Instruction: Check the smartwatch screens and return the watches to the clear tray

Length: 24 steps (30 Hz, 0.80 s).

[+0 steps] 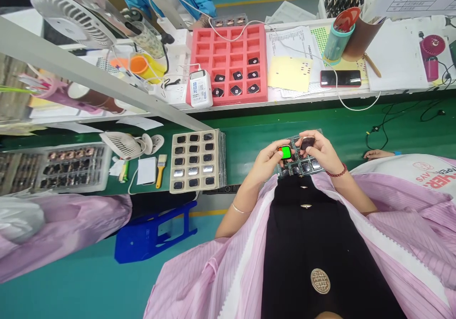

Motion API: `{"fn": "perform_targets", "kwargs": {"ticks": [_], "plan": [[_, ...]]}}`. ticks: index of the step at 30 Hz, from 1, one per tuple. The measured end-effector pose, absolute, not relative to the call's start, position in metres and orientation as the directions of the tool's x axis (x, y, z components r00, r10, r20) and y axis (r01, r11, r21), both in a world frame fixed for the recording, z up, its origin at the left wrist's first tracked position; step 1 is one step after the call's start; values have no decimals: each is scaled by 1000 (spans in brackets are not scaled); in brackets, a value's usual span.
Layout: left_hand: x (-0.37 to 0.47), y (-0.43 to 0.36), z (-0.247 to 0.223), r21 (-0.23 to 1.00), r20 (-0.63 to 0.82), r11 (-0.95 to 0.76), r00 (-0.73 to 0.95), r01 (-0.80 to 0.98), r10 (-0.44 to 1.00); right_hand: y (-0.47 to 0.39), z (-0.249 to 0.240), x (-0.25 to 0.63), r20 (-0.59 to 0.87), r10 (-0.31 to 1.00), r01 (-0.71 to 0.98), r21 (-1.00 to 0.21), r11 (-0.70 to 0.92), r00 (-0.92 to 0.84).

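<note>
My left hand [271, 158] grips a smartwatch body [286, 152] whose lit screen is mostly green with some red at one edge. In my right hand [319, 150] is another smartwatch body [307, 142], its face dark. Both hands are over a clear plastic tray [301, 175] close to my body, with several dark watch bodies in its pockets. My hands hide part of that tray. To the left, a beige tray [184, 176] on top of a stack holds rows of dark and silvery watch bodies.
A red foam tray [264, 43] with several small dark pieces sits on the raised shelf beside a white charger-like box [200, 89]. A phone [340, 78] lies further right. A brush [161, 171] and white fan [123, 145] are left. Other people's sleeves appear at both sides.
</note>
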<state>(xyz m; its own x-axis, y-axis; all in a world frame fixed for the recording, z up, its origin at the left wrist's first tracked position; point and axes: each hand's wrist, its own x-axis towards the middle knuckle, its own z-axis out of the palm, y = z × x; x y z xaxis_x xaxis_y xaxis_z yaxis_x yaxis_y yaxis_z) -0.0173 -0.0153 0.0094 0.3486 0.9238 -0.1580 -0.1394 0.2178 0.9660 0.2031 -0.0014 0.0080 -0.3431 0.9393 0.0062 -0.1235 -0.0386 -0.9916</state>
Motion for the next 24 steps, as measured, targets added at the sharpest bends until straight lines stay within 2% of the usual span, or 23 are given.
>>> {"fn": "perform_targets", "kwargs": {"ticks": [9, 24], "plan": [[-18, -15, 9, 956, -191, 248, 303, -160, 934, -4, 0, 207, -13, 911, -119, -991, -68, -413], [-5, -17, 12, 976, -169, 204, 319, -81, 933, -13, -5, 219, -30, 921, -102, -992, -75, -390]]}}
